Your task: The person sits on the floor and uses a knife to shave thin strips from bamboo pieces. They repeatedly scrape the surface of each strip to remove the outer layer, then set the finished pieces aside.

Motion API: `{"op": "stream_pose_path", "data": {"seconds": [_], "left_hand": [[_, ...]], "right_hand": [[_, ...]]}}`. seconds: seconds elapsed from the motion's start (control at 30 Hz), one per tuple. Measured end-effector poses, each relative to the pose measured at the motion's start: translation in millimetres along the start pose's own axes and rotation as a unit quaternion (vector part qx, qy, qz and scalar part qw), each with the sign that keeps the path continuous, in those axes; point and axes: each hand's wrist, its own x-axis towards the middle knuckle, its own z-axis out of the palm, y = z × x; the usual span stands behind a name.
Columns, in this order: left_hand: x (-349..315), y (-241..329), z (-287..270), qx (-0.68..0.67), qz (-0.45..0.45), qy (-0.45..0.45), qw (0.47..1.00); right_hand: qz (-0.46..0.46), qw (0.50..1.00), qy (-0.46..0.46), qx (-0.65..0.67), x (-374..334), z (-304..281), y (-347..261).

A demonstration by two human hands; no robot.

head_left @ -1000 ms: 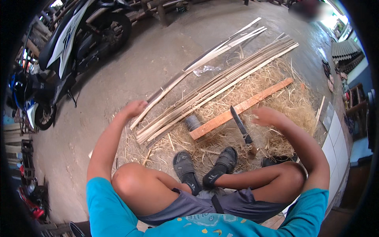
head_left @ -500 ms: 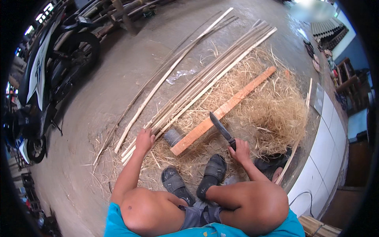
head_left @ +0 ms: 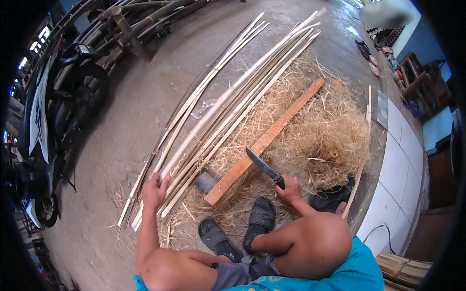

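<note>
My left hand is closed around the near end of a long pale bamboo strip, which is blurred by motion. This strip slants away to the far right, along the left side of a bundle of similar strips. In my right hand is a knife with a dark handle, its blade pointing up and left. The blade tip lies over or close to a reddish wooden bar; contact is unclear. A grey cylinder sits by the bar's near end.
A heap of fine shavings spreads right of the bar. More loose strips lie left of the bundle. A motorbike stands at left, with bamboo poles behind it. White floor tiles form an edge at right.
My left hand has moved left and nearer, drawing a strip away from the bundle. My right hand keeps hold of the knife with little movement. The whole view has shifted slightly.
</note>
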Motion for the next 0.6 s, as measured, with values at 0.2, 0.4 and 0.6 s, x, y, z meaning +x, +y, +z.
{"op": "stream_pose_path", "data": {"seconds": [0.2,0.4,0.6], "left_hand": [[-16,-32,49,-0.032,-0.015,-0.163,0.986],[-23,-21,72,-0.148,-0.143,-0.318,0.925],[-33,-28,76,-0.219,-0.155,-0.302,0.915]], "right_hand": [[-0.006,1.000,-0.013,-0.007,4,0,6],[-0.003,1.000,-0.004,0.013,1,-1,10],[0.026,0.999,-0.009,0.034,0,-7,1]]}}
